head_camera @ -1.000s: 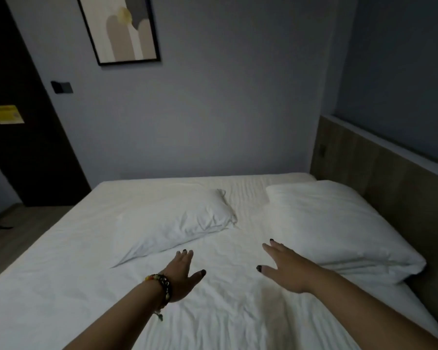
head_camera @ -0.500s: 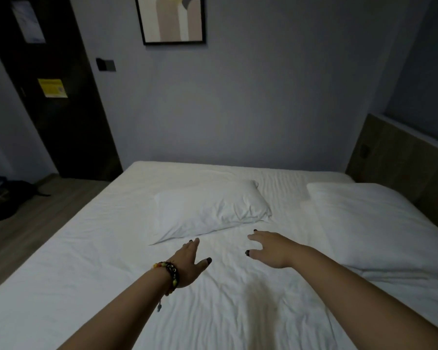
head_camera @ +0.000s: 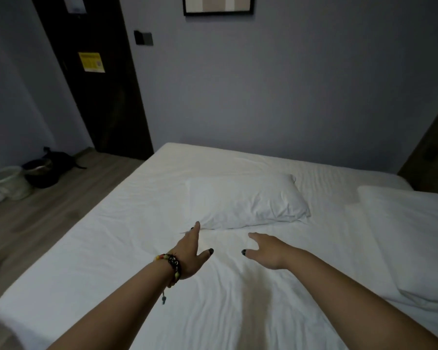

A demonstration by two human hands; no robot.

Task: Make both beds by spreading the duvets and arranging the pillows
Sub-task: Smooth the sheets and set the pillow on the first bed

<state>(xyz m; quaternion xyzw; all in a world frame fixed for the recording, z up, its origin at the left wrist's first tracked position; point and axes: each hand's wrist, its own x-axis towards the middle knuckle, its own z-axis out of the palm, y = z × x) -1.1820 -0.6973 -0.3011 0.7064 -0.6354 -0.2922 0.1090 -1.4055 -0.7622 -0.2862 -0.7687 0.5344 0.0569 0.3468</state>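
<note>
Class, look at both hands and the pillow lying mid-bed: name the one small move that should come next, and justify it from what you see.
Probably reach a little farther and take hold of the near edge of the middle pillow. Both hands are open and hold nothing; the left hand has its fingertips at the pillow's near corner, the right hand is just short of it. The pillow lies askew mid-mattress, away from the other pillow by the headboard.

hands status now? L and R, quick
Left hand: open, fingers straight, fingertips at the near corner of the pillow, holding nothing.
Right hand: open, fingers relaxed, above the bed sheet, holding nothing.
</note>
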